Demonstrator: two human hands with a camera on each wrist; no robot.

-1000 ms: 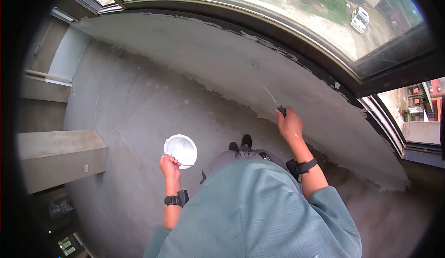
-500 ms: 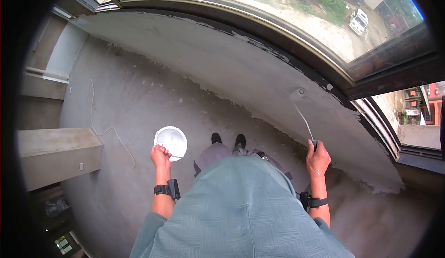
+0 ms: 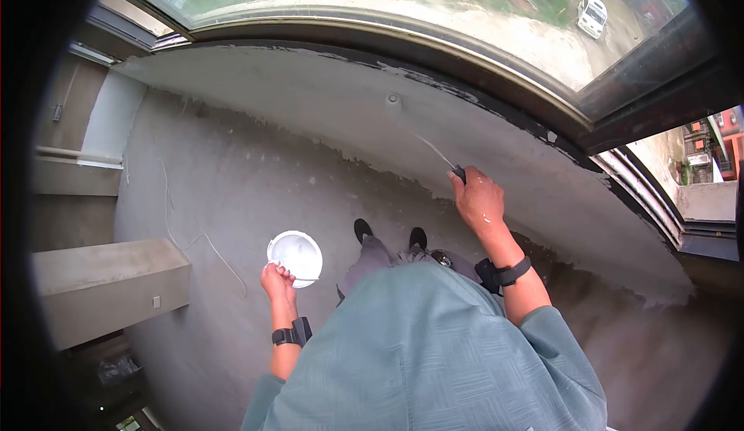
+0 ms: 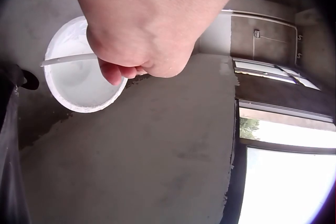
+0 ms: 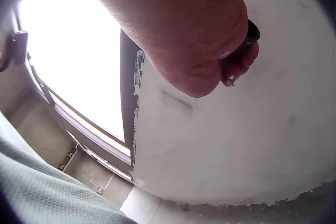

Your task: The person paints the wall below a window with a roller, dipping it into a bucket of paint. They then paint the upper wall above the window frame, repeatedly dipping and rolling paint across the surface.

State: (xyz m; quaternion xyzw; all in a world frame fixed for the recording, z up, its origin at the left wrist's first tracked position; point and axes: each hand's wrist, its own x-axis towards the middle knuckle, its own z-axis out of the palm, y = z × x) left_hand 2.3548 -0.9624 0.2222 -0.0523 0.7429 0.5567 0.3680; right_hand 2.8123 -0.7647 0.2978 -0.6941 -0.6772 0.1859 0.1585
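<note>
In the head view my left hand (image 3: pixel 277 281) grips the handle of a white bucket (image 3: pixel 312 246), left of my legs. The left wrist view shows the pale bucket handle (image 4: pixel 68 59) running across the bucket's mouth into my curled fingers, with whitish material inside. My right hand (image 3: pixel 480 201) holds a putty knife by its dark handle (image 3: pixel 459 173). Its thin blade (image 3: pixel 436 152), seen edge-on, lies against the pale wall (image 3: pixel 333 113) under the window. In the right wrist view my wrist hides the blade, and only the rounded black handle end (image 5: pixel 254 31) shows.
A dark window frame (image 3: pixel 465 47) runs along the wall's top edge. A small round fitting (image 3: pixel 393 100) sits in the wall. On the grey floor (image 3: pixel 209 191) lies a thin cable (image 3: pixel 221 256), near a boxy concrete ledge (image 3: pixel 116 276) at the left.
My right hand first swept right and down along the wall with the putty knife, then back up and left. The left hand keeps hold of the bucket handle, and the head view shifts slightly.
</note>
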